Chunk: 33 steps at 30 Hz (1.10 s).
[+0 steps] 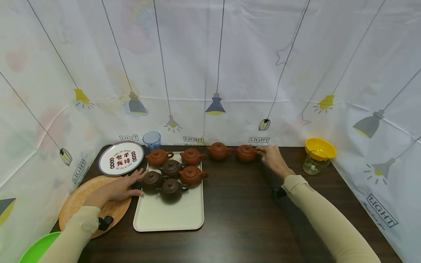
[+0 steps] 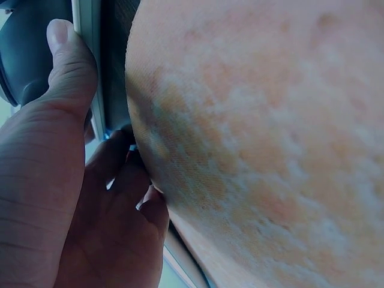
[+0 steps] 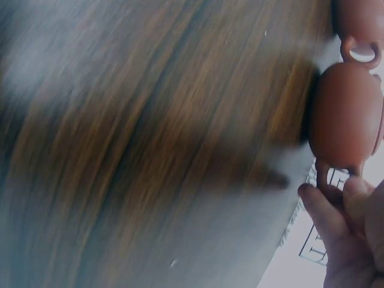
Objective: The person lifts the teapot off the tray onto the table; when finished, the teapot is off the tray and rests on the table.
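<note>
Pinching teapot handle [image 3: 322, 174] with right grip [image 1: 272, 159], two o'clock from tray [image 1: 168, 220], with left grip [image 1: 120, 189] spread at nine o'clock

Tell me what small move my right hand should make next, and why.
Probably loosen the right hand from the handle of the rightmost teapot, since that teapot appears to stand upright on the table, lined up beside a second teapot, so letting go looks safe.
</note>
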Motion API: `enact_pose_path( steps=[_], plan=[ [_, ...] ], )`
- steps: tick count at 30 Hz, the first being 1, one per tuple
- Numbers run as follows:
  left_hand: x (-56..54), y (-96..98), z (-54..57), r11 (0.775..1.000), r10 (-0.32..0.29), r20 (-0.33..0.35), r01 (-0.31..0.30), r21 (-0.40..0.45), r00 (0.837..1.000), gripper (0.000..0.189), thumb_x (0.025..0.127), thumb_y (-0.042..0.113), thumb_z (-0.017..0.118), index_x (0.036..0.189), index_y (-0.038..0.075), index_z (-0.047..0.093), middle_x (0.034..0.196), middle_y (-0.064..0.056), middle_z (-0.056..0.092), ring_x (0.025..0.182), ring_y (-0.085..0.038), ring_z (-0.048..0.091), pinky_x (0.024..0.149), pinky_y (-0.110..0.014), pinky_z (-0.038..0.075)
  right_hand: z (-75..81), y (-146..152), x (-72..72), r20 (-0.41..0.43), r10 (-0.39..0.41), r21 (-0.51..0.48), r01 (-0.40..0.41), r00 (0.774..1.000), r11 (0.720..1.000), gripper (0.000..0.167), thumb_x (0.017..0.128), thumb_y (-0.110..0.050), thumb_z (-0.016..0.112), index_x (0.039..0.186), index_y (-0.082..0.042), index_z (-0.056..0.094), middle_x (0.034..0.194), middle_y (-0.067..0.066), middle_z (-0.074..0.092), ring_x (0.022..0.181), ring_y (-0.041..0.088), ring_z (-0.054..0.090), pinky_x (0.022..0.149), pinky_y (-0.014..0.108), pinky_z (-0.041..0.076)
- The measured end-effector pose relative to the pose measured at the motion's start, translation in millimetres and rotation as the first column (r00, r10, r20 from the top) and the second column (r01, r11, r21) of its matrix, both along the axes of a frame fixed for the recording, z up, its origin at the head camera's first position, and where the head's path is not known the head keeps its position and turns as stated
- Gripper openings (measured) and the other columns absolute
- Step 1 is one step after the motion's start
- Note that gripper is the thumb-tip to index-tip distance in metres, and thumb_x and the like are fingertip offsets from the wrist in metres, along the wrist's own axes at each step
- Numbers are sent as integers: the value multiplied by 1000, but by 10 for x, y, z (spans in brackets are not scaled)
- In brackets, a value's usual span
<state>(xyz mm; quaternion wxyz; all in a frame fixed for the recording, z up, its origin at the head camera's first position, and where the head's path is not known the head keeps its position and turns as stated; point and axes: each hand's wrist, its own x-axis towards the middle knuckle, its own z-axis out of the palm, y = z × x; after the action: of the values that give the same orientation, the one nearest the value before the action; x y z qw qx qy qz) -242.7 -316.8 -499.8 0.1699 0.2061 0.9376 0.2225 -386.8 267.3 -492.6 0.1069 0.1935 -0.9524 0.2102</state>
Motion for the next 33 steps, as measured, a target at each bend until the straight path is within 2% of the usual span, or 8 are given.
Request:
enact_pose_path(
  steps=[7, 12, 16, 17, 20, 23, 28, 33],
  plan=[
    [10, -15, -25, 1000, 0, 3, 0, -7, 1000, 89, 103, 47, 68, 168, 0, 30, 174, -34, 18, 159, -60, 18, 124, -78, 23, 3, 26, 68, -12, 36, -44, -36, 999, 998, 38, 104, -5, 67, 142, 4, 67, 137, 28, 71, 98, 37, 72, 80, 50, 56],
    [6, -24, -32, 1000, -3, 1, 3, -5, 1000, 89, 103, 47, 68, 168, 0, 29, 174, -34, 17, 160, -60, 17, 125, -78, 22, 68, -36, 106, -13, 21, -109, -22, 1000, 994, 41, 104, -7, 70, 145, -1, 66, 134, 26, 73, 65, 22, 61, 60, 33, 47],
    [-2, -38, -28, 1000, 2, 1, -2, -9, 1000, 90, 103, 48, 68, 168, 0, 29, 175, -33, 16, 160, -59, 16, 126, -76, 22, 229, -241, 181, 4, 38, -182, -37, 999, 983, 41, 104, -12, 71, 145, -8, 68, 128, 23, 77, 42, 15, 37, 48, 28, 37],
    [-4, -42, -27, 1000, 6, 1, -6, -11, 1000, 90, 103, 49, 67, 168, 1, 28, 175, -32, 16, 161, -58, 16, 126, -76, 22, 283, -321, 209, -2, 52, -193, -52, 999, 980, 41, 104, -14, 71, 146, -10, 68, 128, 22, 77, 43, 16, 45, 50, 30, 42],
    [-7, -48, -22, 1000, 11, 2, -11, -11, 1000, 91, 103, 49, 67, 169, 1, 28, 176, -32, 16, 161, -58, 16, 125, -77, 22, 442, -587, 315, -16, 121, -228, -122, 993, 966, 41, 104, -16, 72, 144, -11, 70, 136, 18, 74, 68, 26, 74, 67, 41, 62],
    [-2, -44, -24, 1000, 10, 7, -10, -11, 1000, 90, 103, 49, 67, 169, 2, 27, 175, -32, 16, 160, -59, 16, 125, -78, 21, 552, -864, 465, -4, 190, -262, -184, 982, 947, 38, 102, -17, 75, 139, -10, 73, 135, 15, 76, 111, 33, 79, 90, 52, 65],
    [3, -29, -32, 1000, 4, 1, -4, -11, 1000, 89, 104, 48, 67, 169, 2, 28, 176, -32, 16, 160, -59, 17, 125, -78, 21, 635, -1278, 735, 9, 284, -301, -268, 959, 915, 30, 98, -18, 81, 126, -8, 81, 123, 12, 81, 114, 30, 78, 94, 49, 65],
    [0, -7, -6, 1000, 7, -3, -7, 9, 1000, 89, 103, 47, 69, 168, 1, 29, 175, -33, 18, 160, -60, 17, 125, -77, 23, 617, -1635, 977, 36, 436, -354, -396, 899, 847, 28, 96, -15, 82, 123, -6, 81, 116, 13, 82, 102, 27, 81, 85, 43, 67]
  ],
)
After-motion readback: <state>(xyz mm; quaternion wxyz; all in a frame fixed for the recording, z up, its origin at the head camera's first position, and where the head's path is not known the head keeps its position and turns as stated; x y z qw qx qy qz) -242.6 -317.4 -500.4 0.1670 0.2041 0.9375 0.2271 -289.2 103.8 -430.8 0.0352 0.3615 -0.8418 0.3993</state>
